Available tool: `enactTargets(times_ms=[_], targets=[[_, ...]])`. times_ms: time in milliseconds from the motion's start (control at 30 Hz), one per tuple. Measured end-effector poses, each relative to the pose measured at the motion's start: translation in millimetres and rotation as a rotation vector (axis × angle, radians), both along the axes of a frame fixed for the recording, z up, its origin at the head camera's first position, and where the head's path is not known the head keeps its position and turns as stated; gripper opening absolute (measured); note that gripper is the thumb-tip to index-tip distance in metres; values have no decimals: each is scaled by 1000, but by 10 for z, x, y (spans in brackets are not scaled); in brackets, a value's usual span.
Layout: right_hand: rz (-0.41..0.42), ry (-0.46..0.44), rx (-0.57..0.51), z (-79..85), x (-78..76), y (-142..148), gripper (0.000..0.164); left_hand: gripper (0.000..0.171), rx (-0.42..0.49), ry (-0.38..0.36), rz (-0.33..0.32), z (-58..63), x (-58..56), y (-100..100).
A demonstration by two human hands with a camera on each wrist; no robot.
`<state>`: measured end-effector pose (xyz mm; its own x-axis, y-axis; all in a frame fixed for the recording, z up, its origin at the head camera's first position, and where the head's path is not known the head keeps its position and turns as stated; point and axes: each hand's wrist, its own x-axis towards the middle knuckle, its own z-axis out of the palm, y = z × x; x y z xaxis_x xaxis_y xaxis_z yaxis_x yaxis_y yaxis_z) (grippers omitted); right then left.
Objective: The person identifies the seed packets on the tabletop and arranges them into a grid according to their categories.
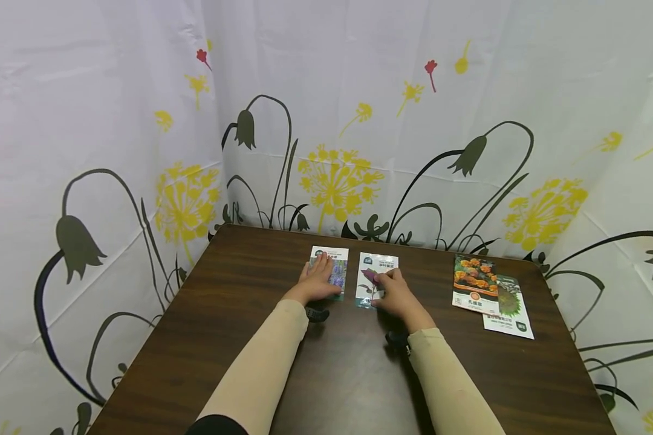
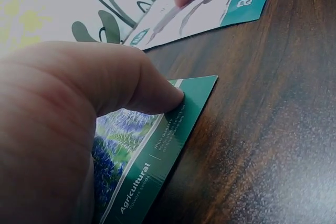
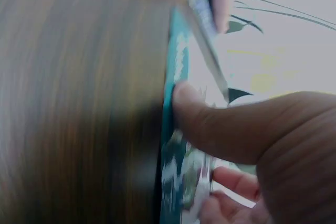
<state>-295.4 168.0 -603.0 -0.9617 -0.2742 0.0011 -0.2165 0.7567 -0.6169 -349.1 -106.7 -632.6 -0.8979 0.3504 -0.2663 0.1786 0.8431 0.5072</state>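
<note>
While the left hand [image 1: 318, 281] lies flat, fingers straight, on the lavender seed packet [image 1: 337, 273] mid-table [image 1: 239, 338], the right hand [image 1: 394, 296] pinching the neighbouring white packet [image 1: 378, 269] should lift gently, without creasing it.

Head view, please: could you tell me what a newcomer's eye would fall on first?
Two hands at the middle of the dark wooden table: the left hand lies flat on a seed packet with blue flowers, and the right hand holds a white seed packet beside it. Two more overlapping packets lie to the right, before a flowered curtain.
</note>
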Motion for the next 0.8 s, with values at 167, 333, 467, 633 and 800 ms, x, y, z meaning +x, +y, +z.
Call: enactTargets(times_ms=[167, 333, 467, 633, 800], targets=[[-12, 19, 4, -88, 28, -14, 66, 107, -22, 10, -4, 138, 114, 38], [-9, 95, 7, -94, 47, 16, 53, 106, 25, 9, -4, 176, 124, 54], [10, 109, 10, -80, 58, 10, 48, 105, 55, 12, -3, 196, 142, 34], [26, 136, 19, -63, 61, 7, 49, 107, 42, 9, -5, 155, 124, 30], [22, 133, -13, -12, 66, 37, 48, 109, 32, 0, 0, 31, 42, 12]])
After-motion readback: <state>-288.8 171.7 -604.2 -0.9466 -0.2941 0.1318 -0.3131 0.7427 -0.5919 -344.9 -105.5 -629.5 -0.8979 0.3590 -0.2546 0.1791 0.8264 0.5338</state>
